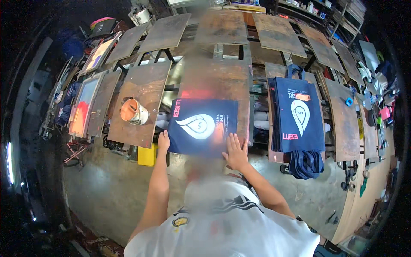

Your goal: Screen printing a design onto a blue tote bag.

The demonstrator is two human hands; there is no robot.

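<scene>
A navy tote bag (177,136) with a white drop-shaped print and pink lettering lies flat on the wooden board (214,73) in front of me. At its lower left edge, my left hand (163,141) has its fingers curled on the fabric. My right hand (236,152) rests palm down near the lower right corner, fingers spread. A blurred patch covers part of the bag's middle. On the board to the right lies a stack of similar navy bags (314,122), their handles bunched over its near edge.
A round tub with an orange lid (133,111) stands on the board to the left. Beyond it leans a framed screen (87,100) with red and blue areas. Another row of boards (278,34) runs behind. Something yellow (147,155) sits below the left board.
</scene>
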